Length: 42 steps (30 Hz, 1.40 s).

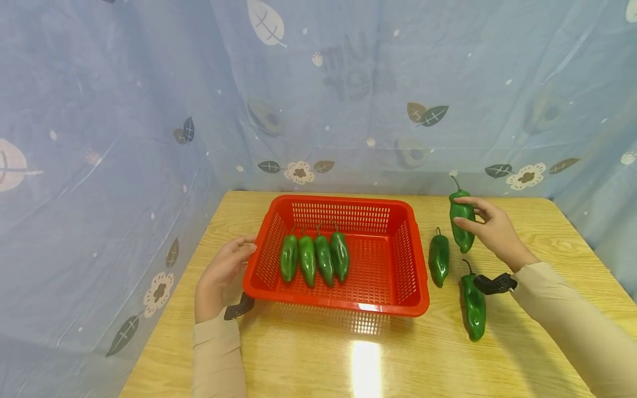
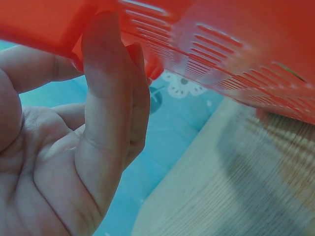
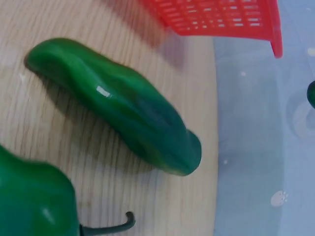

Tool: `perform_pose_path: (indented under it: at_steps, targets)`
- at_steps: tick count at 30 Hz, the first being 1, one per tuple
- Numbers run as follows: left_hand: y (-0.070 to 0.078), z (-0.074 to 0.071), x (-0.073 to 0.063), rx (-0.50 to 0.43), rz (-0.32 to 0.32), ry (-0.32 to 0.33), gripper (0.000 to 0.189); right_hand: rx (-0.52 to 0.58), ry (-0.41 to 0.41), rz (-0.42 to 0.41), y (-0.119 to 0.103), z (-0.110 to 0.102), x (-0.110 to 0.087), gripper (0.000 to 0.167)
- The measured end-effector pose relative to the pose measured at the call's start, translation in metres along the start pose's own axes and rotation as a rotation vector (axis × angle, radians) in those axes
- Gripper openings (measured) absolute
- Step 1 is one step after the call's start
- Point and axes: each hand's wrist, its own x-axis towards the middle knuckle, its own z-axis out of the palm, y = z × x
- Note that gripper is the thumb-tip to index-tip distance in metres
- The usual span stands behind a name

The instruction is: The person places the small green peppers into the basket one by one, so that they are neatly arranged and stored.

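Note:
At the left side of the red plastic basket (image 1: 415,265), my left hand (image 1: 226,268) grips the rim. In the left wrist view its bent fingers (image 2: 106,98) reach up against the basket's edge. Four long green peppers would be several: several green peppers (image 1: 324,260) lie side by side in the basket's left half, stems to the back. Beyond the basket's right side, my right hand (image 1: 490,226) pinches another green pepper (image 1: 463,221) between thumb and fingers, its stem up. Two more lie below it on the table, a nearer pepper (image 1: 475,309) and a farther pepper (image 1: 439,258).
The wood-grain table (image 1: 298,354) ends at a blue patterned curtain (image 1: 348,110) behind and at the left. A black strap (image 1: 495,283) at the right wrist overlaps the nearer pepper in the head view. The basket's right half shows bare mesh floor.

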Motion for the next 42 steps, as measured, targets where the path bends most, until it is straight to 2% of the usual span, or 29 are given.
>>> perform_pose_path:
  at_steps: [4, 12, 20, 25, 28, 35, 42]
  targets:
    - [0.001, 0.001, -0.001, 0.000, 0.001, 0.002, 0.040, 0.012, 0.011, -0.004, -0.007, 0.003, -0.001, 0.053]
    - [0.002, 0.002, -0.001, 0.002, -0.015, 0.010, 0.042, 0.114, -0.010, -0.002, -0.029, 0.013, -0.001, 0.052]
    - [0.002, 0.002, 0.000, 0.006, -0.013, 0.013, 0.041, 0.210, -0.017, -0.056, -0.045, 0.025, 0.002, 0.048]
    - [0.003, 0.002, -0.001, -0.001, -0.017, 0.013, 0.041, 0.398, -0.074, -0.091, -0.054, 0.034, 0.004, 0.046]
    - [0.004, 0.002, -0.001, -0.005, -0.017, 0.014, 0.040, 0.483, -0.100, -0.081, -0.059, 0.041, 0.007, 0.045]
    - [0.005, 0.002, 0.000, 0.003, -0.003, 0.007, 0.040, 0.387, -0.134, -0.057, -0.070, 0.062, 0.016, 0.049]
    - [0.002, 0.001, 0.000, 0.018, -0.019, 0.034, 0.040, 0.473, -0.183, 0.016, -0.081, 0.079, 0.022, 0.050]
